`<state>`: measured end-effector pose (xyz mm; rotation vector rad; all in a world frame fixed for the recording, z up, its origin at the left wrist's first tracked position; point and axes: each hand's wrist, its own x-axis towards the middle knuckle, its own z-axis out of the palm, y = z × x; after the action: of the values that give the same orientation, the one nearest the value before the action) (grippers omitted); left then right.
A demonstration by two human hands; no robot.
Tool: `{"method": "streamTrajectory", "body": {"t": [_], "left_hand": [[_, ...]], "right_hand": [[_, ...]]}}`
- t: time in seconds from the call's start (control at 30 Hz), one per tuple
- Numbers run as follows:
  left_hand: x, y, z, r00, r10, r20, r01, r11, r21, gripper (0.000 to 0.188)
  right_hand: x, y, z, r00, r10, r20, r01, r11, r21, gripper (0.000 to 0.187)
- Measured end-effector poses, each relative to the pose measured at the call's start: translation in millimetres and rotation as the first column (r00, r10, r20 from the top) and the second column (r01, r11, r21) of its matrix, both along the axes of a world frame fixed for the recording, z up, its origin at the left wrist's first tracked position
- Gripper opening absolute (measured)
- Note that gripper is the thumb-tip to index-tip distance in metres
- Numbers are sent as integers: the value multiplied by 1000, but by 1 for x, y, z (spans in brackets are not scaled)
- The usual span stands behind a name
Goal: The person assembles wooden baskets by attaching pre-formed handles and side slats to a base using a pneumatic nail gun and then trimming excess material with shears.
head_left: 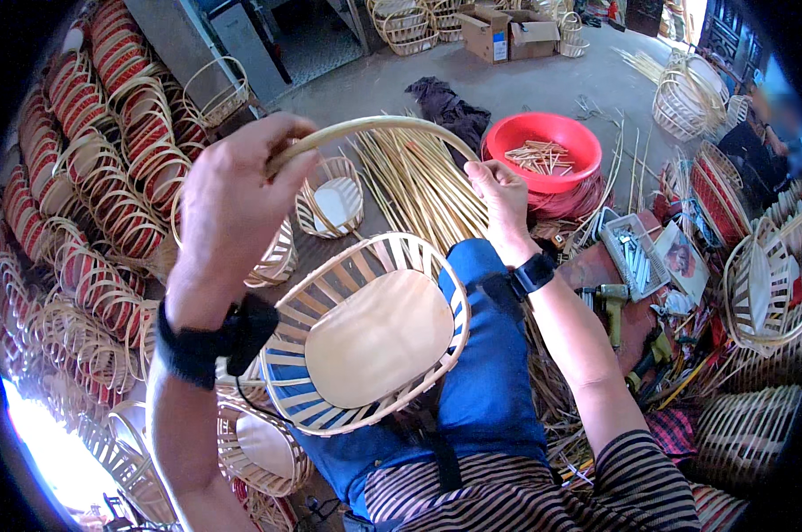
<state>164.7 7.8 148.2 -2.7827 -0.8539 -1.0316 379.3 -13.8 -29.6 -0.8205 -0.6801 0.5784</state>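
An oval basket of pale slats with a flat wooden base rests on my lap, its opening toward me. Above its far side, a pale cane strip is bent into an arch between my two hands. My left hand is closed round the strip's left part, thumb and fingers pinching it. The strip's right end is pinched by the thumb and fingers of my right hand. Both hands are apart from the basket's rim. Whether the strip's ends join anything is hidden by my hands.
Baskets with red bands are stacked at the left. Ahead lie long cane strips and a red basin of short sticks. Right of me are a power drill and a tray of metal pieces. A person sits far right.
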Motion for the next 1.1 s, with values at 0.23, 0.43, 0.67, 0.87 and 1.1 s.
{"method": "streamTrajectory", "body": {"t": [0.23, 0.43, 0.67, 0.87, 1.1], "left_hand": [[-19, -18, -3, 983, 168, 75, -169, 986, 2, 16], [-17, -16, -7, 984, 49, 173, -79, 982, 172, 14], [33, -42, -103, 880, -267, 393, 321, 944, -77, 24], [80, -23, -211, 901, 309, 306, 342, -69, -937, 17], [106, -35, -196, 833, 462, 305, 155, 335, -930, 41]], "right_hand": [[-11, -3, -14, 919, 385, -89, -386, 922, 2, 26], [-21, -8, -20, 708, 662, -246, -671, 739, 62, 25], [-13, -11, -23, 679, 712, -178, -720, 693, 26, 27], [-25, -7, -31, 653, 720, -237, -741, 672, 2, 25], [-15, -29, -47, 663, 685, -303, -741, 659, -130, 34]]}}
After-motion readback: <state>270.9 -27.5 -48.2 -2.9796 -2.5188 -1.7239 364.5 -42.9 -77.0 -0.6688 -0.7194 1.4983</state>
